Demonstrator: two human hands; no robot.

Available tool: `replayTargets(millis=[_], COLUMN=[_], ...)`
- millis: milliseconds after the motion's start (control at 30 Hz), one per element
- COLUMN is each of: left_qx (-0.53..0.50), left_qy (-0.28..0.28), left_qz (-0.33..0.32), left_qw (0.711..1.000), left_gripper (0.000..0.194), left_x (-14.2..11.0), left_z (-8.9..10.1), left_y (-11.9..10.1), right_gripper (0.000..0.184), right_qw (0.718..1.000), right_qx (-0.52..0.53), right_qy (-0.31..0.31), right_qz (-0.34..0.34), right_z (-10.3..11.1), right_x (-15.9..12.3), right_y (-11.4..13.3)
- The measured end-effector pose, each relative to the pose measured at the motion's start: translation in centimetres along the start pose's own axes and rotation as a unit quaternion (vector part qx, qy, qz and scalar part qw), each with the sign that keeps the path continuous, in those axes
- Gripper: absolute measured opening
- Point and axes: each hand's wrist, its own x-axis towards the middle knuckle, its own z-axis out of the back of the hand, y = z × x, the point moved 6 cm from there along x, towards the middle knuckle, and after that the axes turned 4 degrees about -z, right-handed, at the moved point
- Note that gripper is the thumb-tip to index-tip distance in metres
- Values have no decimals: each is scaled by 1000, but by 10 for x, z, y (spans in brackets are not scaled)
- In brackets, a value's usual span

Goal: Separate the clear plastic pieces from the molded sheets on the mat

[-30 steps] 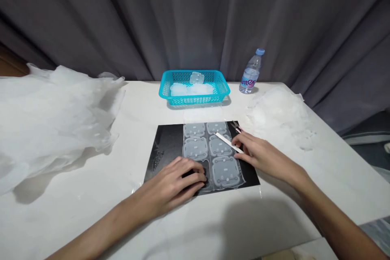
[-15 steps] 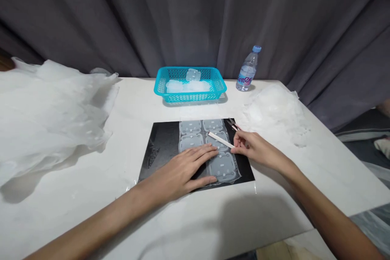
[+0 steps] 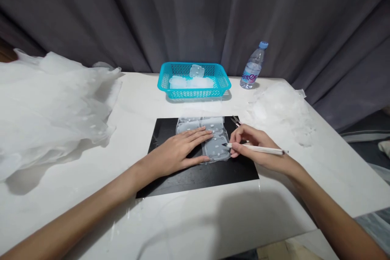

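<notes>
Far L on the white table (image 3: 170,227): big heap of thin translucent sheeting (image 3: 55,105). My L hand (image 3: 175,152) is nearly flat, palm down, fingers a bit apart & thumb spread, pressing on the moulded clear sheet (image 3: 213,124); not gripping anything. That sheet lies on the black board (image 3: 183,185), mostly its far half, running past its far edge. Beyond, mid-table: blue basket (image 3: 195,94) w/ a few clear pieces (image 3: 201,82). My R hand (image 3: 252,140) is closed in a pen-type pinch on a white pen-like tool (image 3: 265,149), dark tip at the R side of the nearest R panel; can't tell if it's touching. Just past the R hand: scissors (image 3: 236,121), then bottle (image 3: 251,69) far R, & a 2nd white pile (image 3: 277,107).

Step in hand, I'd judge: tool work on that panel. Next move calls for L palm holding the sheet flat, fingers clear of the tip, R hand light & steady.
</notes>
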Motion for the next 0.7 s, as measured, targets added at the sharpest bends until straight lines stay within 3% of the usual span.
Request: replayTargets(millis=[100, 200, 300, 467, 700], left_qx=[18, 24, 40, 14, -73], left_qy=[-34, -51, -50, -29, -1], left_qz=[-35, -114, -164, -145, -81], left_qw=[999, 992, 984, 989, 994], left_gripper=[59, 44, 39, 40, 49], left_x=[-3, -8, -14, -17, -22], left_z=[3, 0, -5, -7, -12], left_y=[-9, -30, -44, -45, -43], right_gripper=[9, 12, 8, 9, 17], right_qw=[995, 984, 985, 990, 983], right_qx=[-85, -147, -147, -123, -144], right_qy=[31, 32, 40, 61, 104], right_qz=[31, 92, 79, 20, 43], right_z=[-7, -8, -7, -10, -14], right_x=[1, 2, 2, 0, -4], right_y=[2, 9, 7, -3, 0])
